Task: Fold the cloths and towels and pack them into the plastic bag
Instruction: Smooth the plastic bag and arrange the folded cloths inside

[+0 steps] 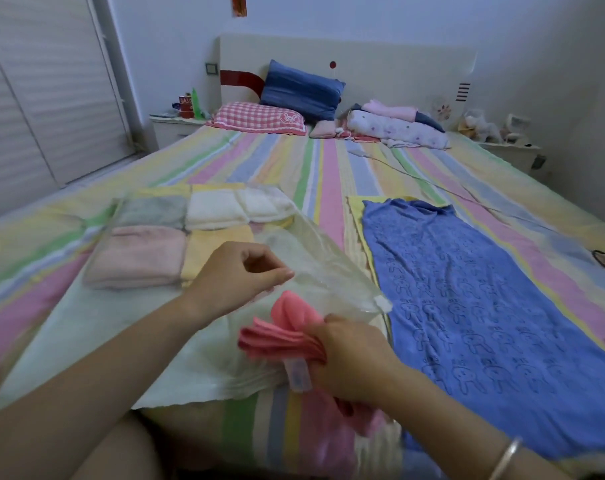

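Striped bed sheet fills the view.

Blue rabbit-print towel lies spread flat on the person's right. A yellow towel shows along its left edge, underneath it.

Pale towel lies spread flat on the left, under the bag.

Clear plastic bag lies on the pale towel with its mouth toward the person. Four folded towels inside at the far end, two by two and touching: grey, white, pink, yellow.

Left forearm enters from the lower left, running diagonally up. Left hand is over the bag, wrist bent. Thumb and forefinger pinch the upper film at the mouth and hold it raised. The other fingers are curled.

Right forearm enters from the lower right. Right hand is knuckles up, fingers wrapped round a folded coral-pink cloth. The cloth's free end points into the bag mouth, below the lifted film. It is possibly just inside, but the clear film makes the edge hard to read.

Bracelet on the right wrist.
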Motion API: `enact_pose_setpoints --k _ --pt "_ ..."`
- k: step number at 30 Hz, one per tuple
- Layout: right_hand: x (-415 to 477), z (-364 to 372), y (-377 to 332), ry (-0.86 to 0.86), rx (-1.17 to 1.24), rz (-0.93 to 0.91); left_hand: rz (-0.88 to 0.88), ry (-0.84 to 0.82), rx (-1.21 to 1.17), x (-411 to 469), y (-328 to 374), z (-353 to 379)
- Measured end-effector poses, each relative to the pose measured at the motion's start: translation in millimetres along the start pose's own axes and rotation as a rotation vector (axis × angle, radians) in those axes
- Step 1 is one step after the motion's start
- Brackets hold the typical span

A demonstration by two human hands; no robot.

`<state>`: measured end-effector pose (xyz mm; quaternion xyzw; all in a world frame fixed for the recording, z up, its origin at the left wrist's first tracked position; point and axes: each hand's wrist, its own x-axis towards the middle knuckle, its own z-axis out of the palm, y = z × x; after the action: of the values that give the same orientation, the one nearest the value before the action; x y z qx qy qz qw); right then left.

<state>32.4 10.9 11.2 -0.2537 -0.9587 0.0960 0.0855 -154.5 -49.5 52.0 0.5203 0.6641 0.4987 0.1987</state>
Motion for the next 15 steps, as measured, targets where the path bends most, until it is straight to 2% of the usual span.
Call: enact_pose_setpoints --k 4,7,11,13,15 --pt "44 3 -19 -0.018 0.518 0.249 0.061 0.071 -0.098 2 14 -3" --pt "91 17 -25 0.080 0.745 0.383 0.041 0.101 -0.225 3 25 -7" --pt "148 21 -36 0.158 0.764 0.345 0.022 0.145 -0.271 5 37 -11" --pt "174 23 -41 0.118 0.881 0.371 -0.008 0.057 -0.341 6 35 -21" --pt "203 27 -45 0.111 0.802 0.357 -0.084 -0.017 -0.459 7 32 -37"
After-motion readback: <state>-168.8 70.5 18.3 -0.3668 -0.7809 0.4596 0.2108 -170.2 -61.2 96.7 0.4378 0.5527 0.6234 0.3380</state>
